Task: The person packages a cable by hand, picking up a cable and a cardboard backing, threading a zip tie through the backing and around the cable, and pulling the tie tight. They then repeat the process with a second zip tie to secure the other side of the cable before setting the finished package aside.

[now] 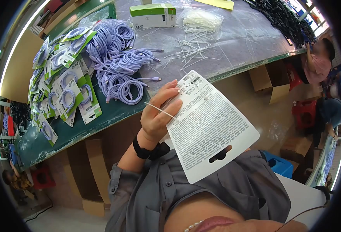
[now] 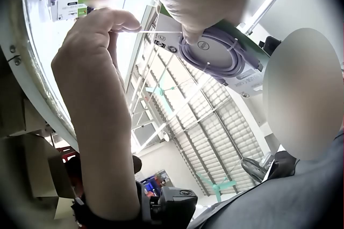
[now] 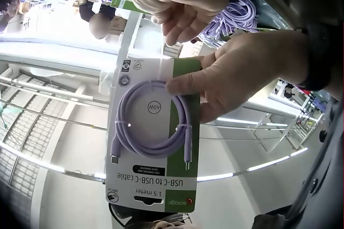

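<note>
My left hand (image 1: 159, 112) grips a packaged USB-C cable card (image 1: 213, 127) by one edge, fingers on its printed back and thumb on the front. The right wrist view shows the front, a lilac coiled cable (image 3: 121, 116) fastened on a white and green card. A thin white cable tie (image 1: 161, 111) sticks out from the card's back, across the left fingers. In the left wrist view my right hand (image 2: 88, 41) pinches a thin white tie running toward the card. The card hides that hand in the head view.
Several finished-looking cable cards (image 1: 68, 83) are piled on the table's left. Beside them lie loose lilac cable coils (image 1: 120, 62). White ties (image 1: 191, 50) spill from a clear bag (image 1: 201, 19), and a green and white box (image 1: 153, 16) stands at the back. Other people sit beyond.
</note>
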Motion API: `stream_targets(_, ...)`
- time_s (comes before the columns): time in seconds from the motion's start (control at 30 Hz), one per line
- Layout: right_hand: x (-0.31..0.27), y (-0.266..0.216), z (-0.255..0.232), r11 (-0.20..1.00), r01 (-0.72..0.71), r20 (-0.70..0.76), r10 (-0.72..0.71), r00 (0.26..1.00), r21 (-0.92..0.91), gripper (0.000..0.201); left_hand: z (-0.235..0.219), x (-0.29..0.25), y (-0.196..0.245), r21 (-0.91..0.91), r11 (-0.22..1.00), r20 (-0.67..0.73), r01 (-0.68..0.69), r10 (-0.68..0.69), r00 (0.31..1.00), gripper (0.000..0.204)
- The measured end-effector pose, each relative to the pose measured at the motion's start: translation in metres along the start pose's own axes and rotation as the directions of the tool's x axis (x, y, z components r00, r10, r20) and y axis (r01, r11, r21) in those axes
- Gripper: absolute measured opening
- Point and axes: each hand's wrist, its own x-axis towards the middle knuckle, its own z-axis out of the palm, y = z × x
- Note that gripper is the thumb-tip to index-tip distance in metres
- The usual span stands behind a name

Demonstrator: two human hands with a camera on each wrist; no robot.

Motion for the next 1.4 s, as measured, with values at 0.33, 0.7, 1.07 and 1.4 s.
stream_targets(0.33, -0.015, 0.012, 0.017, 0.988, -0.013, -0.207, 0.046, 0.977, 0.156, 0.021, -0.001, 0.001, 0.001, 0.039, 0.999, -0.003, -0.005, 0.005, 1.0, 0.042)
stream_targets(0.7, -0.011, 0.006, 0.02, 0.63, 0.429, 0.153, -0.444, 0.883, -0.648, 0.011, -0.003, -0.022, -0.014, 0.103, 0.846, -0.159, 0.523, -0.505, 0.848, 0.022)
stream_targets(1.07, 0.031, -0.005, 0.035, 0.053, 0.562, 0.517, -0.331, 0.79, -0.826, 0.022, 0.012, -0.028, -0.015, -0.403, 0.648, -0.191, 0.646, -0.75, 0.633, 0.019)
stream_targets(1.4, 0.036, -0.028, 0.028, 0.65, 0.28, -0.042, -0.434, 0.9, -0.706, 0.013, 0.008, -0.031, -0.012, -0.243, 0.721, -0.178, 0.649, -0.691, 0.701, 0.029)
